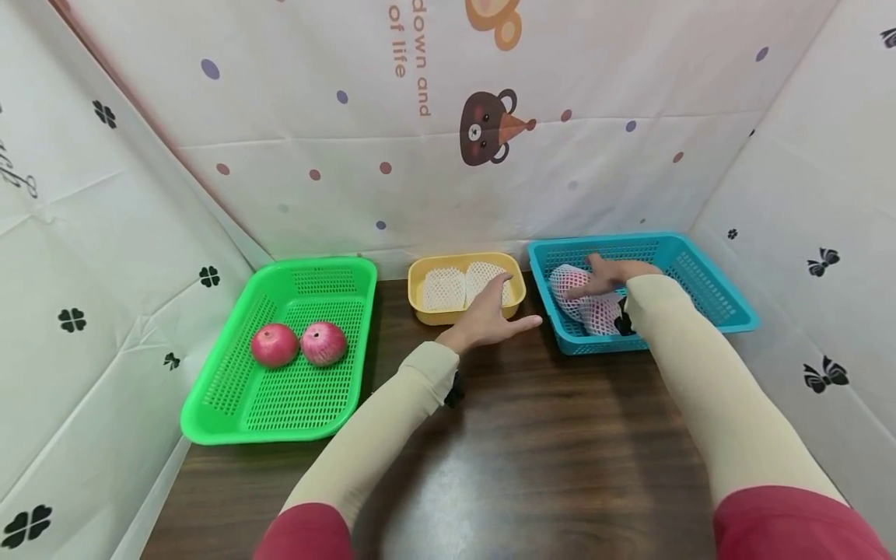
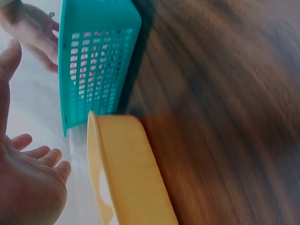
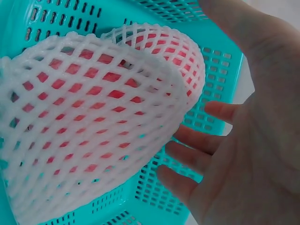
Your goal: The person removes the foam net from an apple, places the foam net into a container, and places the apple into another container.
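Observation:
My right hand [image 1: 607, 276] is over the blue basket [image 1: 721, 299], fingers and thumb spread. Two reddish round fruits in white foam nets lie inside: one netted fruit [image 1: 569, 286] toward the back left, another netted fruit [image 1: 602, 314] at the front. In the right wrist view the fingers [image 3: 194, 157] lie beside the nearer netted fruit [image 3: 93, 122], not curled round it; whether they touch it I cannot tell. My left hand [image 1: 488, 315] hovers by the yellow basket [image 1: 437, 319], palm bare and thumb apart. That basket holds white foam nets [image 1: 444, 289].
A green basket [image 1: 301, 408] on the left holds a red round fruit [image 1: 274, 345] and a streaked pinkish fruit [image 1: 324, 344]. All the baskets stand on a dark wooden table [image 1: 560, 451]. Printed white cloth [image 1: 294, 93] hangs behind and along both sides.

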The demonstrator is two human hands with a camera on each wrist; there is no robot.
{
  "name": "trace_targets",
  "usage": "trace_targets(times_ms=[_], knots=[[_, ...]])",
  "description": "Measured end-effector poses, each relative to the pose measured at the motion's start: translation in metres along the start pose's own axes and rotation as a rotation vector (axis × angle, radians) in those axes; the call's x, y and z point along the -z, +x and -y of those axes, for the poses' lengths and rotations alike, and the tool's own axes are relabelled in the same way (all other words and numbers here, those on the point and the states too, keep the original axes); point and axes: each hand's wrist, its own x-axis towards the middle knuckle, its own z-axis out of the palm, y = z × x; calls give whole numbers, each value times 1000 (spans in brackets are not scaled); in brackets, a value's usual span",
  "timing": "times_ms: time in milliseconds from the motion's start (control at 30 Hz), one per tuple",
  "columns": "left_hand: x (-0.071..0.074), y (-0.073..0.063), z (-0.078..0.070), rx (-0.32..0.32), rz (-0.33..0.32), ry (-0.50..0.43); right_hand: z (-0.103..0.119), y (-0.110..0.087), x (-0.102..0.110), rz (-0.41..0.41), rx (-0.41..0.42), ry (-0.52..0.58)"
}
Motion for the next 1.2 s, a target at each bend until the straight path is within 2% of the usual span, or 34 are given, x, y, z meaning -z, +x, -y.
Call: trace_targets(times_ms=[300, 433, 633, 767, 967, 1200], knots=[[-22, 7, -13, -34, 32, -13, -11, 0, 3, 49, -52, -47], [-29, 9, -16, -21, 57, 1, -13, -3, 5, 58, -61, -37], [-40, 13, -22, -48, 85, 21, -17, -5, 4, 56, -112, -67], [-48, 15, -26, -42, 102, 50, -17, -5, 1, 62, -133, -77], [-58, 14, -30, 7, 79, 100, -16, -1, -2, 93, -140, -72], [-63, 12, -29, 12, 41, 110, -21, 2, -6, 116, -177, -23]])
